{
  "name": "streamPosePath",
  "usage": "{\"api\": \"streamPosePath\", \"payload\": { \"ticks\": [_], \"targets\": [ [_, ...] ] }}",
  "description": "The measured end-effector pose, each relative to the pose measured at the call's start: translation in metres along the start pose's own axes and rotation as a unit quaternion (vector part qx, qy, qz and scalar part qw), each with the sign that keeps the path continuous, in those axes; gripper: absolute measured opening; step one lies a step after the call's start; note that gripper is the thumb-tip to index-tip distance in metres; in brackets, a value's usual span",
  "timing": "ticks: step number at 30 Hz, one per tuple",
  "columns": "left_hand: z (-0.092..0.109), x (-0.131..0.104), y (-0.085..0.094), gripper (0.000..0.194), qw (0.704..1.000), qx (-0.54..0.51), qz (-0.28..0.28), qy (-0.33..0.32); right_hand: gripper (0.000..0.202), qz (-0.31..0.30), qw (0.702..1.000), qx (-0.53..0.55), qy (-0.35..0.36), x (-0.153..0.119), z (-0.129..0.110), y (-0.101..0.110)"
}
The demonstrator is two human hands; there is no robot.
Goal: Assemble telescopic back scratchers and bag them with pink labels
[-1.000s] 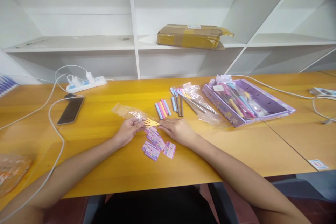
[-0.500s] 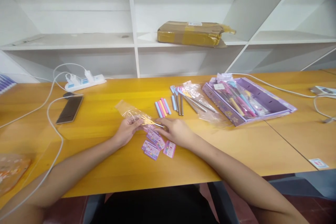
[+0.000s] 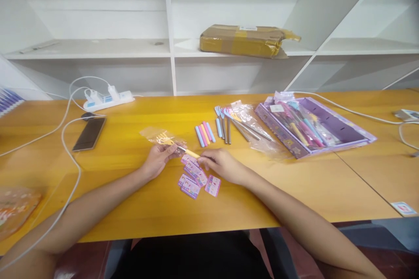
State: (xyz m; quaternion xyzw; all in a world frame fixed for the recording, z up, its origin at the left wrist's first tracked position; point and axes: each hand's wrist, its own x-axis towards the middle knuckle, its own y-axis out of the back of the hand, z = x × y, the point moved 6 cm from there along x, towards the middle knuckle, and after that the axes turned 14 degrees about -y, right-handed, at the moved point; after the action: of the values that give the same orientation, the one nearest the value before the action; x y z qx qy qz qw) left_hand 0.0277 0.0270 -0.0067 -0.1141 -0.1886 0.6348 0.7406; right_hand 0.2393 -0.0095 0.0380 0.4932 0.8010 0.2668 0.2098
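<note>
My left hand (image 3: 158,159) is closed on a clear plastic bag and the metal shaft by the yellow head of a back scratcher (image 3: 166,141). At the other end, my right hand (image 3: 220,164) pinches its yellow handle (image 3: 191,153). Several small purple and pink cards (image 3: 195,173) lie on the table just below my hands. Beyond them are several blue, pink and yellow handle tubes (image 3: 204,134). To their right lie several metal rods with coloured claw heads (image 3: 227,126), partly over a clear wrapper (image 3: 248,115).
At the right stands a purple tray (image 3: 340,144) with wrapped items. A phone (image 3: 89,134), a white power strip (image 3: 108,102) and cables lie at the left. A taped carton (image 3: 242,42) sits on the shelf behind.
The yellow head has moved left and up, further into the bag. The yellow handle now shows between my hands, where the metal shaft was before. The view has shifted slightly.
</note>
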Motion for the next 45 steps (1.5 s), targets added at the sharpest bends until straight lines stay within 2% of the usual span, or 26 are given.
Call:
{"api": "streamPosePath", "payload": {
  "ticks": [2,4,6,9,12,15,18,21,25,28,32,36,40,45],
  "targets": [
    [-0.002,-0.001,-0.002,0.04,1.0,0.007,-0.013,0.007,0.041,0.012,1.0,0.021,0.005,0.001,-0.001,-0.005],
    [-0.001,0.0,0.001,0.039,1.0,0.002,0.006,0.004,0.031,0.011,0.997,0.08,-0.005,0.003,0.005,-0.005],
    [0.001,0.002,0.005,0.038,0.999,-0.014,0.04,-0.004,0.028,-0.015,0.983,0.18,-0.021,0.004,0.013,-0.004],
    [0.003,0.004,0.007,0.039,0.998,-0.031,0.056,-0.001,0.039,-0.075,0.947,0.311,-0.031,0.007,0.023,-0.003],
    [0.003,0.005,0.007,0.038,0.998,-0.035,0.048,0.002,0.038,-0.107,0.927,0.357,-0.041,0.009,0.028,-0.003],
    [0.001,0.003,0.007,0.036,0.999,-0.035,0.032,-0.002,0.038,-0.112,0.922,0.365,-0.055,0.012,0.032,-0.006],
    [-0.003,-0.002,0.003,0.037,1.0,-0.009,-0.016,-0.004,0.042,-0.085,0.938,0.333,-0.05,0.013,0.03,-0.008],
    [-0.006,-0.009,-0.006,0.037,0.993,0.053,-0.102,0.002,0.05,-0.035,0.96,0.275,-0.032,0.013,0.025,-0.01],
    [-0.007,-0.022,-0.023,0.032,0.964,0.121,-0.237,0.018,0.065,-0.006,0.977,0.213,-0.002,0.012,0.017,-0.021],
    [-0.008,-0.03,-0.031,0.031,0.945,0.142,-0.291,0.034,0.072,-0.003,0.986,0.162,0.028,0.01,0.01,-0.031],
    [-0.009,-0.031,-0.033,0.03,0.941,0.148,-0.301,0.046,0.071,0.028,0.995,0.086,0.051,0.005,0.004,-0.033],
    [-0.007,-0.027,-0.029,0.031,0.946,0.148,-0.286,0.041,0.074,0.022,0.996,0.028,0.084,-0.001,0.0,-0.028],
    [-0.006,-0.022,-0.026,0.03,0.948,0.154,-0.275,0.043,0.066,0.042,0.996,0.005,0.078,-0.003,0.001,-0.027],
    [-0.006,-0.021,-0.027,0.034,0.938,0.157,-0.303,0.065,0.067,0.072,0.992,-0.047,0.096,-0.007,-0.002,-0.027]
  ]
}}
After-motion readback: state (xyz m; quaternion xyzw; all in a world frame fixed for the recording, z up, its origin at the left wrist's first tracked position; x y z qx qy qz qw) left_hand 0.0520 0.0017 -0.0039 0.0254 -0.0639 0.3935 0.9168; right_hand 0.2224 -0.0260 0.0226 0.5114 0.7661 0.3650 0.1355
